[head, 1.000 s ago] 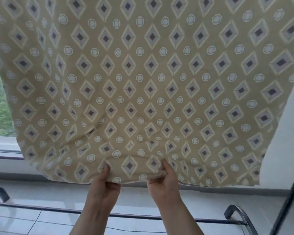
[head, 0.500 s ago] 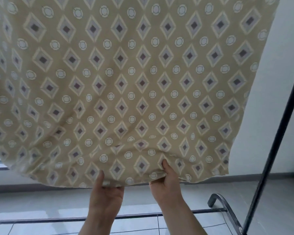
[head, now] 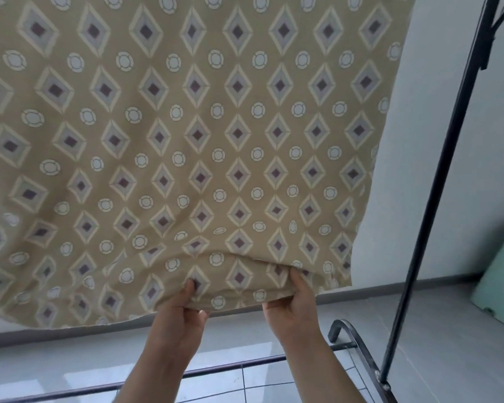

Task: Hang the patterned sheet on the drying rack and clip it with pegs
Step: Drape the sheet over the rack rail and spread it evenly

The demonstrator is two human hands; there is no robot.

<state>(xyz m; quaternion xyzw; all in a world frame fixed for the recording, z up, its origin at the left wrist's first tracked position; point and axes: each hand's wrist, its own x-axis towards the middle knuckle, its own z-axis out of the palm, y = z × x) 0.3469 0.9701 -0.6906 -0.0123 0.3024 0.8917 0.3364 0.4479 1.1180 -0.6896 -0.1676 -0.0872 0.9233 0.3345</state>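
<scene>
So the tan cotton sheet with the diamond-and-circle print (head: 186, 135) is hanging in front of the person, filling most of the view, its top out of sight above, so I can't tell how it sits on the rail. Both hands are on the bottom hem: the left hand (head: 178, 318) has its fingers (head: 190, 287) pinching a bunched fold of the hem, and the right hand (head: 291, 306) is doing the same just to the right, thumb on the near face.

If it were me I'd say this is the straightening bit. Pull down evenly with both hands, then slide them apart along the hem so the creases between them flatten out, and keep the right edge clear of the thin black metal upright pole (head: 437, 181) of the drying rack.

Count: one sheet, two hands, one upright pole, one curved black foot (head: 349, 335) low down on the right, one pale green thing (head: 501, 286) far right by the wall. Pegs: zero visible.
</scene>
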